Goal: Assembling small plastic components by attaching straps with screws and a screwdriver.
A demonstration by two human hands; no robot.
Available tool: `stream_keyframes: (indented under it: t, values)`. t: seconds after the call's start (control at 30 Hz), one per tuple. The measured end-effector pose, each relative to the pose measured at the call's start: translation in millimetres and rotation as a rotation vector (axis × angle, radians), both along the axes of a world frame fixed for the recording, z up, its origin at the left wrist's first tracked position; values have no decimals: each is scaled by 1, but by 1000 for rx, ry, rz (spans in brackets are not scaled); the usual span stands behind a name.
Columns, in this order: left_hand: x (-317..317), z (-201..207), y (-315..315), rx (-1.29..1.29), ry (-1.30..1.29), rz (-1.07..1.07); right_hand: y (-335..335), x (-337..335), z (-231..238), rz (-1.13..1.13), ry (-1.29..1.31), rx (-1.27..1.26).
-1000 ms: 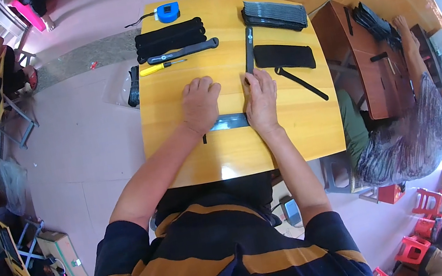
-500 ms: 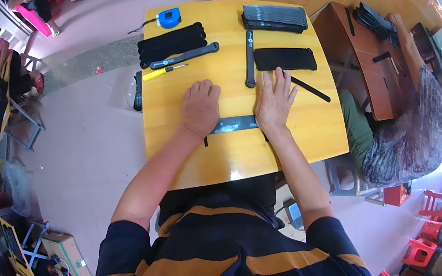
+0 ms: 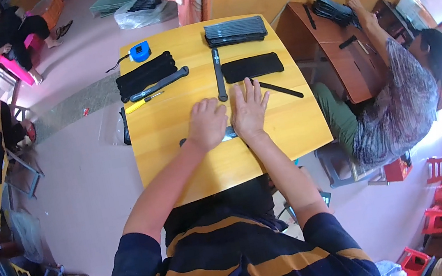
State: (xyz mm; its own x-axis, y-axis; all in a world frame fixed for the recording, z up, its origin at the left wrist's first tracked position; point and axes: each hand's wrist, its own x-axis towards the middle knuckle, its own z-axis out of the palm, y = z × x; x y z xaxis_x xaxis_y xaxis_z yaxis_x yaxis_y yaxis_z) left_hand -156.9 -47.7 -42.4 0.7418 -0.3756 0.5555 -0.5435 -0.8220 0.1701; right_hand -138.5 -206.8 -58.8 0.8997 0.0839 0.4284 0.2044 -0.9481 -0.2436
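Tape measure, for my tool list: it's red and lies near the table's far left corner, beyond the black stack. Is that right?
The colour is wrong: the head view shows the tape measure is blue. It does lie near the far left corner of the table, beyond the black stack.

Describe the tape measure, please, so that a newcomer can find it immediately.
Find the yellow wooden table, then its far left corner. The tape measure lies there, just beyond a stack of black strips. Its compact, bright blue case sets it apart from those long, flat neighbours.
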Motion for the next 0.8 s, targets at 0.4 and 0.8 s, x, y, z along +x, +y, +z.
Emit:
stream_keyframes:
  t: [0.4, 0.8]
  values:
    - [-27, -2, 82, 17, 75, 132, 4, -4, 11, -45, 18, 25]
    - [-34, -8, 80, 24, -39, 229, -13, -14, 11, -135, 34, -68]
